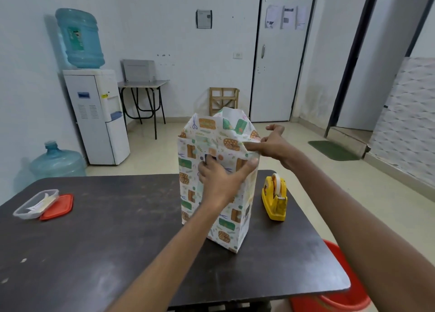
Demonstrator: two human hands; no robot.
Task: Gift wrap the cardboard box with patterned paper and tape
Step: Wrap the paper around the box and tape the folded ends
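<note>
Right fingers [250,145]: straight and together, we push them into the top right fold of the paper [211,133]; the thumb is lifted clear and clamps nothing.
Left fingers [205,164]: spread flat on the near face, thumb out toward the right corner, bracing rather than gripping.
Hands: right hand [270,144] at the top edge, left hand [219,180] lower on the same wrap.
Box: hidden inside the paper, standing upright mid-table [117,229].
Top: not yet closed; the far flap stands up loose.
Dispenser [275,197]: just right of the box, not touching it.
Risk, tipping: the box is tall and narrow, so we judge a hard sideways push could topple it leftward if our left palm eases.
Risk, tearing: fingertips driven into an unsupported fold may crease or split the paper.
Risk, springing: both hands are busy, so reaching for tape likely lets the fold reopen.
</note>
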